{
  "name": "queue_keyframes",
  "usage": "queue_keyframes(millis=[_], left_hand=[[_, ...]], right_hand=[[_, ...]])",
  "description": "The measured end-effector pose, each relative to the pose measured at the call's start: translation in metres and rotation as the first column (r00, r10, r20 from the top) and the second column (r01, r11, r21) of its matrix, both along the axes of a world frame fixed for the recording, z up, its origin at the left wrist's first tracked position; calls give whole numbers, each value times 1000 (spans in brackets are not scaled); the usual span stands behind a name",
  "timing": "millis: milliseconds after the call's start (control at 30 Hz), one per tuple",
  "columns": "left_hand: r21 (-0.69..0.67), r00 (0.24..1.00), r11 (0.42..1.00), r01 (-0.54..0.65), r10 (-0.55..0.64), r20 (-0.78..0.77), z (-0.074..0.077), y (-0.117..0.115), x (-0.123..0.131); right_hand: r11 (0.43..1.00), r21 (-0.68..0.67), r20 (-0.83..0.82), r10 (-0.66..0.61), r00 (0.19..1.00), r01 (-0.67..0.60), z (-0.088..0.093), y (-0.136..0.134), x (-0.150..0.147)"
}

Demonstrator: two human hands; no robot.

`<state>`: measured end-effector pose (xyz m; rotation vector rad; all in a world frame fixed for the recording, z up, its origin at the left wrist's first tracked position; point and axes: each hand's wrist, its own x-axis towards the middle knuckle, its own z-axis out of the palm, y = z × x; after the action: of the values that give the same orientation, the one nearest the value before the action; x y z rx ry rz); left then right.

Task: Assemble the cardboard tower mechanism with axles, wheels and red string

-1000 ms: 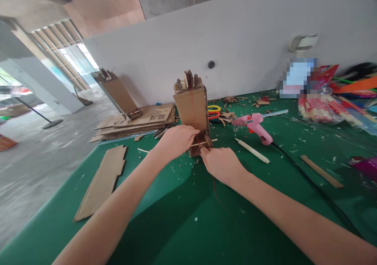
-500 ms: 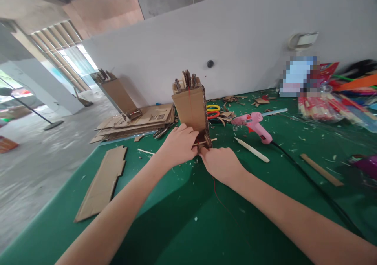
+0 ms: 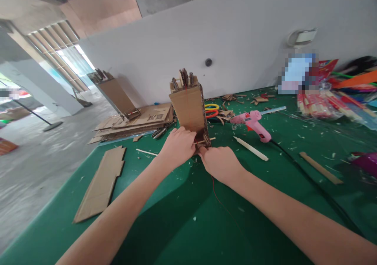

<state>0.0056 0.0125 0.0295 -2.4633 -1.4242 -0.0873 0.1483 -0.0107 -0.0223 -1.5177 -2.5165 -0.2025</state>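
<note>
The cardboard tower point(image 3: 188, 109) stood upright, its base at the curled left hand point(image 3: 180, 148) and right hand point(image 3: 220, 161); any pinch was indeterminable. Plastic packets point(image 3: 306, 105) contained sticks.

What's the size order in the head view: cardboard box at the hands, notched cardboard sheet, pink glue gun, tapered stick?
1. Cardboard box, notched cardboard sheet: too close to rank
2. Pink glue gun
3. Tapered stick
</note>
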Motion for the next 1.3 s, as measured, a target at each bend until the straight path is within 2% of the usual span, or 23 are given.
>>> queue_keyframes(millis=[500, 767, 1000, 1300], left_hand=[[-34, 999, 999, 39, -37, 31, 4, 0, -3], [8, 993, 997, 70, -71, 93, 10, -2, -8], [0, 989, 998, 68, -68, 129, 11, -1, -10], [-19, 986, 996, 90, -86, 143, 7, 1, -11]], right_hand=[[1000, -13, -12, -26, 1000, 26, 1, -1, -1], [998, 40, -36, -48, 998, 49, 2, -4, 1], [995, 88, -28, 58, 998, -55, 2, -6, 3], [994, 79, -57, 78, 995, -73, -1, -4, 2]])
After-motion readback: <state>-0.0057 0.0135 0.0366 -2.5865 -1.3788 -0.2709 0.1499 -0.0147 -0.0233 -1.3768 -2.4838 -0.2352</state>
